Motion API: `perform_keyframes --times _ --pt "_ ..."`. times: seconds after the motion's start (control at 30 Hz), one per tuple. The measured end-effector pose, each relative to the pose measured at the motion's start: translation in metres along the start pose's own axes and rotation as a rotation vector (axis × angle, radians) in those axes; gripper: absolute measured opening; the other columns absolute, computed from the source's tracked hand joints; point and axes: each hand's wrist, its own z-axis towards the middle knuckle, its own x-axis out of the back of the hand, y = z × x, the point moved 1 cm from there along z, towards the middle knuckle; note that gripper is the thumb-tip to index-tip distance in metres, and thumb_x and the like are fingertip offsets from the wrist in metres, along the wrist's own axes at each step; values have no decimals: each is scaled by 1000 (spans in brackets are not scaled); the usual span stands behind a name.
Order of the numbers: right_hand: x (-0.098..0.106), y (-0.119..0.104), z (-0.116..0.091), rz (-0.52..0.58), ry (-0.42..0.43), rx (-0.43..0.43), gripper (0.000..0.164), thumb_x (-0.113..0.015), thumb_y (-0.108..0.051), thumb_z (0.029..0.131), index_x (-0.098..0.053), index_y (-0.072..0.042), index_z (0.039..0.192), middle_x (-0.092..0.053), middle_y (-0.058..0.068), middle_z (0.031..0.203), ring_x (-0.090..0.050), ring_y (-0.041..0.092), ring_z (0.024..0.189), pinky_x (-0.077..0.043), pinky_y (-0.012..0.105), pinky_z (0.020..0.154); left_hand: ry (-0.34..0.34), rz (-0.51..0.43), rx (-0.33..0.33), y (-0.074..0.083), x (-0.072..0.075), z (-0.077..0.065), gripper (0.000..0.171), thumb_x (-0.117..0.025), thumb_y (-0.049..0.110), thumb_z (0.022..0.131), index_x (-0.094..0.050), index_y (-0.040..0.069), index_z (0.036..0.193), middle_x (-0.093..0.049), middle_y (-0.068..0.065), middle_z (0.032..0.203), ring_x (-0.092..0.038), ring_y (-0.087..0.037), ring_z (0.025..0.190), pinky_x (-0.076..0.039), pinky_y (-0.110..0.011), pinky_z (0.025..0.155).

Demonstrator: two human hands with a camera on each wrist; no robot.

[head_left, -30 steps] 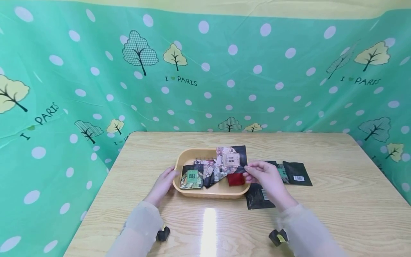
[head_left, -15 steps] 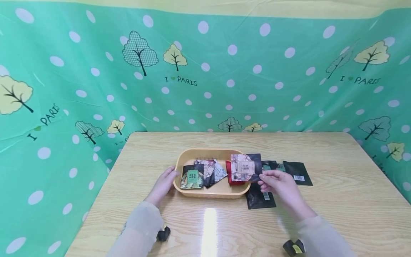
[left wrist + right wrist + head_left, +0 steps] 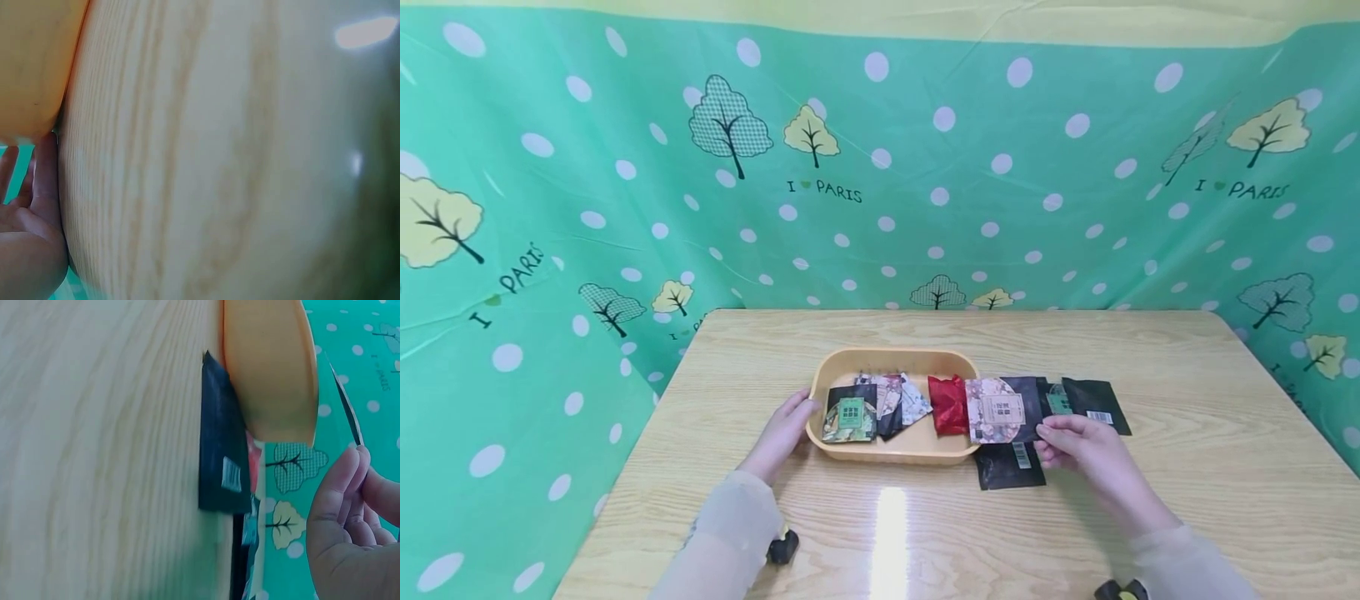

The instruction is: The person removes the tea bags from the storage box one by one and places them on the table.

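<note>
My right hand [image 3: 1086,446] pinches a square flat sachet [image 3: 1000,410] by its right edge, with pink floral print and a label. In the head view the sachet overlaps the right end of a yellow-orange plastic basket [image 3: 895,457]; the right wrist view shows the sachet [image 3: 347,406] edge-on, raised beside the basket. Fairly straight fingers of my left hand [image 3: 781,433] touch the basket's left end. Inside the basket lie a black sachet with a green label [image 3: 850,414], several overlapping floral sachets [image 3: 913,404] and a red sachet [image 3: 949,406].
Right of the basket, a black sachet with a barcode [image 3: 1009,467] lies on the wooden table [image 3: 880,521]. More black sachets [image 3: 1096,400] overlap behind my right hand, partly hidden. A green dotted cloth [image 3: 880,208] hangs along the table's back and left side.
My right hand has carried the pinched sachet rightward and somewhat down, from over the basket's middle-right to its right end, uncovering the red sachet. My left hand and the basket have stayed put.
</note>
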Motion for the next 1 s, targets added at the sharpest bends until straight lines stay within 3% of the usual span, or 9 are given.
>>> perform_keyframes --times 0.13,0.27,0.43,0.87,1.0 --pt "9 6 -2 -28 -11 -15 14 -56 -3 97 -59 8 105 -70 1 80 -66 11 70 -60 24 67 0 5 4 0 -1 1 68 -49 39 98 -30 7 155 -46 -25 148 -62 -29 119 -47 -20 84" --pt "20 13 -4 -69 -27 -15 19 -56 -2 96 -58 13 107 -69 3 81 -65 12 71 -60 24 67 -4 1 2 0 -1 1 69 -49 39 98 -29 7 155 -44 -26 150 -59 -34 124 -49 -32 99" --pt "32 21 -7 -80 -27 -38 28 -55 -1 96 -54 18 116 -68 3 82 -65 12 72 -61 25 68 2 -5 10 -1 -1 1 67 -49 38 98 -30 9 155 -44 -23 151 -53 -36 132 -38 -45 115" --pt "50 36 -12 -131 -42 -146 31 -54 -4 97 -52 19 118 -68 3 84 -64 10 71 -61 25 69 -10 -33 6 1 -2 -1 67 -49 35 98 -29 7 155 -40 -24 153 -48 -39 136 -35 -49 118" --pt "53 39 -11 -124 -52 -160 31 -55 -5 97 -53 18 119 -68 2 84 -64 10 71 -61 25 69 -1 -25 12 0 -1 0 66 -49 35 98 -30 8 155 -43 -24 152 -53 -37 132 -42 -43 113"
